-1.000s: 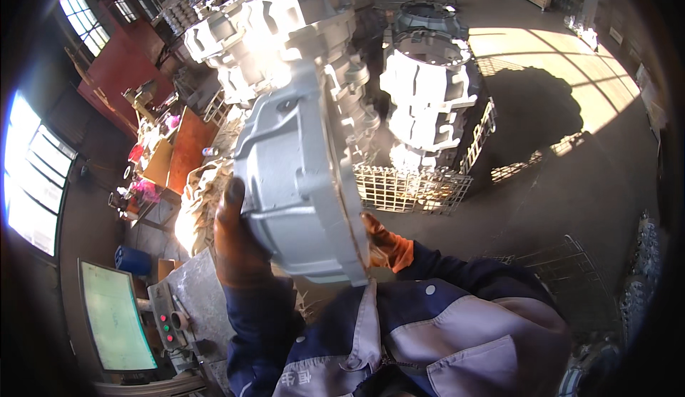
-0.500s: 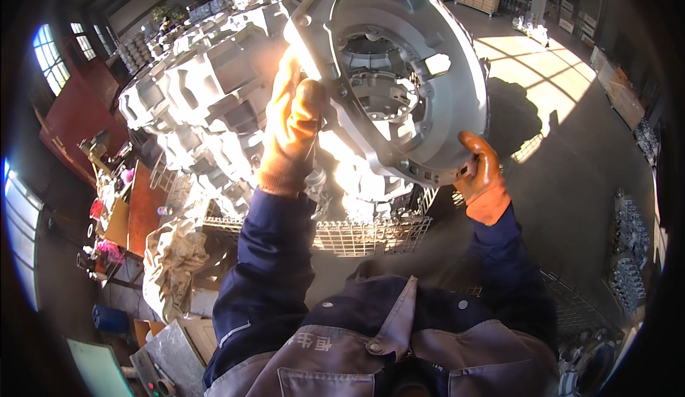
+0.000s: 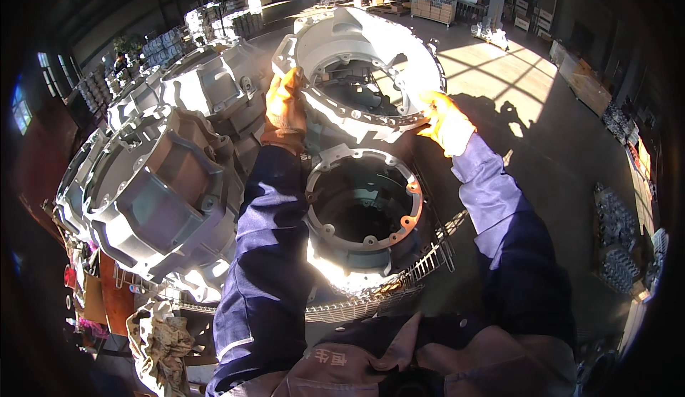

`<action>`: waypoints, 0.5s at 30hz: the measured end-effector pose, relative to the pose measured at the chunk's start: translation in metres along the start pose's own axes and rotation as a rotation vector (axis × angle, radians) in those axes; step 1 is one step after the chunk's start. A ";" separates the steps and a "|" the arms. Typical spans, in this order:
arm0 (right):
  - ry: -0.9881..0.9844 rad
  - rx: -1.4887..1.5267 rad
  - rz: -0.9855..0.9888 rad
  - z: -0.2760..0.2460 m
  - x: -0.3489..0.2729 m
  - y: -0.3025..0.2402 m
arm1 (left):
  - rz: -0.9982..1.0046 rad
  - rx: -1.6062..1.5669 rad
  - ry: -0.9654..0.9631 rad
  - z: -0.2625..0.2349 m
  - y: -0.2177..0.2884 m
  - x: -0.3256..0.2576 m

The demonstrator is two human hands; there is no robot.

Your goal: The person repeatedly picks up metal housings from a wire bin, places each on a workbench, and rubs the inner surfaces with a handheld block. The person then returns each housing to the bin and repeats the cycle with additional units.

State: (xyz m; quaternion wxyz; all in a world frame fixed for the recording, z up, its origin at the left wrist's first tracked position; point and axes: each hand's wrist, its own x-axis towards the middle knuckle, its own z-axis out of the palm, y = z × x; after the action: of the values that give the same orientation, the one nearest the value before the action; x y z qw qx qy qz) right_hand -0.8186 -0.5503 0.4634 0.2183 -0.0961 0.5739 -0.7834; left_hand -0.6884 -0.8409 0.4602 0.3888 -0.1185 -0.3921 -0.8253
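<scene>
In the head view, the housing [image 3: 330, 41] is up in front of the person, beyond the lower housing [image 3: 325, 231], with its wide mouth turned upward and partly to the camera. Both hands have hold of it: the left hand [image 3: 287, 108] is bent round its left edge, and the right hand [image 3: 448, 122] is curled on its right edge. Whether something already carries it from below, I cannot tell. In my judgement, the main danger is a slip, because the reach is long and only the edge is held, so a heavy piece could tip away or drop. Fingers could also be pinched between the rim and whatever is beneath. The left side is tight, and a swing there might knock the left stack [image 3: 153, 197]; an uneven landing could make the load of the wire basket [image 3: 364, 310] lean. Compared with half a second ago, the housing is farther from the chest and lies flatter, while the ring of the lower housing now shows clearly.
</scene>
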 end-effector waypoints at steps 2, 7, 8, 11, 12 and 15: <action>-0.013 -0.036 0.050 0.016 0.031 0.000 | -0.070 -0.056 0.119 -0.030 -0.019 0.041; -0.089 -0.233 -0.027 0.030 0.092 0.023 | 0.021 0.068 0.118 -0.091 -0.061 0.079; -0.205 -0.206 -0.114 0.026 0.098 0.029 | -0.038 0.115 0.099 -0.098 -0.063 0.079; -0.206 -0.247 -0.217 0.029 0.121 0.042 | -0.156 0.083 0.114 -0.106 -0.071 0.074; -0.218 -0.247 -0.222 0.031 0.127 0.044 | -0.284 -0.071 0.192 -0.107 -0.071 0.075; -0.246 -0.209 -0.188 0.029 0.128 0.047 | -0.455 -0.152 0.240 -0.123 -0.074 0.080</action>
State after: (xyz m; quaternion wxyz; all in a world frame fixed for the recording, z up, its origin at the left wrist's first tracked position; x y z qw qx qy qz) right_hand -0.9091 -0.6448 0.4157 0.2016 -0.2667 0.6097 -0.7186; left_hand -0.7834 -0.9468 0.3778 0.2269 0.0427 -0.2966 -0.9267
